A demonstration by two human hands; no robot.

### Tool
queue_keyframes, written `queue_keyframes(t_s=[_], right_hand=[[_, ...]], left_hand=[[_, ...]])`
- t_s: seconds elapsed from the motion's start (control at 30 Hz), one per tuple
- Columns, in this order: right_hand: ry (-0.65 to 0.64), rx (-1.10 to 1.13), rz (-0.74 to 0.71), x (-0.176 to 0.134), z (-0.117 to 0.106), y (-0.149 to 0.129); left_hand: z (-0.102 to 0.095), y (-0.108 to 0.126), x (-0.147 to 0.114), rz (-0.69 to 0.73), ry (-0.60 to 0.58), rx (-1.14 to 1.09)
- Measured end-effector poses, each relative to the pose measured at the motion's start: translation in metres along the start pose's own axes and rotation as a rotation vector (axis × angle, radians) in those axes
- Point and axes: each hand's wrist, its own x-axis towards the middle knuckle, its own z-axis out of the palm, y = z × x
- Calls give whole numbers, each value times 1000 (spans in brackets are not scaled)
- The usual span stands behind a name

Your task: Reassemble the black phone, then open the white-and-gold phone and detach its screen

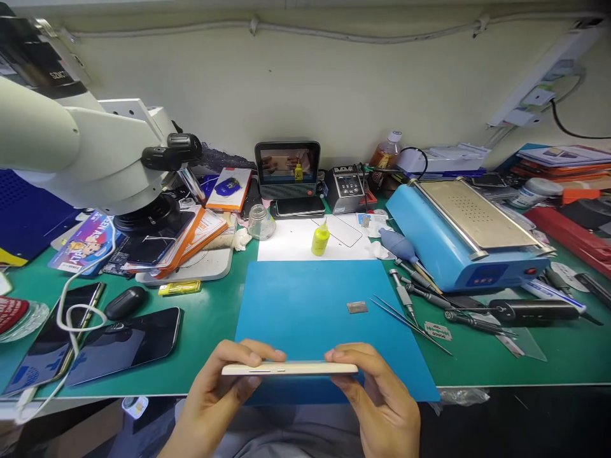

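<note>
A phone with a cream-coloured edge is held level above the front of the blue mat, its long side with two slim buttons turned toward me. My left hand grips one end, thumb below and fingers on top. At the other end my right hand holds it the same way. The phone's broad faces are hidden. Beyond it on the mat lie a small blade and tweezers. A yellow-green dropper bottle stands upright on white paper behind the mat.
A microscope overhangs the left side, near two dark phones and a cable. At right stand a blue heating plate machine, screwdrivers and a razor blade. A small screen and a glass jar are behind.
</note>
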Motion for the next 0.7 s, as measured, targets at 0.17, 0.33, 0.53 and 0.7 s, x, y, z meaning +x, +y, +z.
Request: queue_keyframes(t_s=[0.17, 0.33, 0.53, 0.7], right_hand=[[22, 29, -70, -5, 1, -2], [-4, 17, -95, -10, -4, 0], [-85, -21, -122, -5, -5, 2], [-100, -44, -251, -1, 0, 7]], left_hand=[[4, 6, 12, 186, -34, 94], [9, 10, 20, 289, -36, 102], [12, 10, 14, 232, 3, 77], [11, 9, 11, 239, -35, 97]])
